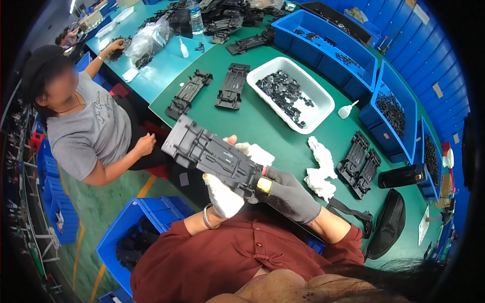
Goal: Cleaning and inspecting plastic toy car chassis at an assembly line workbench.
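A long black plastic toy-car chassis (214, 156) is held tilted above the table's near edge, its ribbed face upward. My left hand (222, 198), in a white glove with a bracelet at the wrist, is closed round its middle from beneath; a bare fingertip shows at the far side. My right hand (293, 197), in a grey dotted glove with yellow on a finger, grips the chassis's right end. Whether it also holds something small is hidden. Beyond lie two similar chassis, one left (189, 94) and one right (233, 87).
A white tub (323, 113) of small black parts stands ahead, with a white dropper bottle (347, 109) beside it. Blue bins (318, 60) line the far edge. To the right are crumpled white gloves (320, 169), more chassis (358, 164) and a black flask (402, 175). A co-worker (86, 116) is at left.
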{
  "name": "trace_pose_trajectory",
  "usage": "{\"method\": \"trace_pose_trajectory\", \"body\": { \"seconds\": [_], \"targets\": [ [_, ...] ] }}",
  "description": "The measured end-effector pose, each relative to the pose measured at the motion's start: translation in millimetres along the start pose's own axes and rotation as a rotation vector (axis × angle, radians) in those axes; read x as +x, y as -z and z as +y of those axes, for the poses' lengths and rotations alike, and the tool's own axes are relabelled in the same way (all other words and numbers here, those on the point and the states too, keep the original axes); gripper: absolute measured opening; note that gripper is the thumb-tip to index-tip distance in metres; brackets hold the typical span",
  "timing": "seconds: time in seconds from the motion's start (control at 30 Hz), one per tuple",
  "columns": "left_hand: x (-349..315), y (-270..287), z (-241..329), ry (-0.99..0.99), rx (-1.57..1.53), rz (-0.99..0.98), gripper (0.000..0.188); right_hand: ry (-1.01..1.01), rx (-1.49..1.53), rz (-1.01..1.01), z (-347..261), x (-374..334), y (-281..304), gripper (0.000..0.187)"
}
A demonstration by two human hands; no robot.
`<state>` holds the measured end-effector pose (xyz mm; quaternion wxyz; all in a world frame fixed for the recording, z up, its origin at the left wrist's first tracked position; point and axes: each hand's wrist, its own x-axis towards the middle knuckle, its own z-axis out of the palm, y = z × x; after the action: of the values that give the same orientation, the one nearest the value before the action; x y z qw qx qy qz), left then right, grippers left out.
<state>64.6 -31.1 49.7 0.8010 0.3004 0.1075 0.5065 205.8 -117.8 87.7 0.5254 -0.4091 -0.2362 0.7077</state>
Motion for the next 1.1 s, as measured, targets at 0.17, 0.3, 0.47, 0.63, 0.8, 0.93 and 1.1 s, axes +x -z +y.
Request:
{"method": "trace_pose_trajectory", "body": {
  "seconds": [0.17,0.3,0.47,0.63,0.8,0.93,1.1],
  "targets": [
    [-10,-11,2,0.026,0.094,0.047,0.1,0.029,0.141,0.014,-5,-3,-5,0.035],
    [-12,15,-15,-0.342,0.361,-0.228,0.091,0.064,0.052,0.054,-12,-4,6,0.032],
    [30,39,11,0.794,-0.604,-0.507,0.064,0.193,-0.258,-0.017,-31,-3,30,0.03],
    [11,12,43,0.812,-0.219,-0.268,0.096,0.203,-0.495,-0.056,-43,4,42,0.028],
    [12,10,55,0.866,0.021,-0.389,0.079,0.28,-0.68,-0.02,-38,14,34,0.026],
    [-5,9,51,0.812,0.13,-0.259,0.068,0.335,-0.712,0.075,-30,16,31,0.025],
    [-26,23,40,0.654,0.273,-0.104,0.043,0.659,-0.907,0.418,-23,8,19,0.017]
  ]
}}
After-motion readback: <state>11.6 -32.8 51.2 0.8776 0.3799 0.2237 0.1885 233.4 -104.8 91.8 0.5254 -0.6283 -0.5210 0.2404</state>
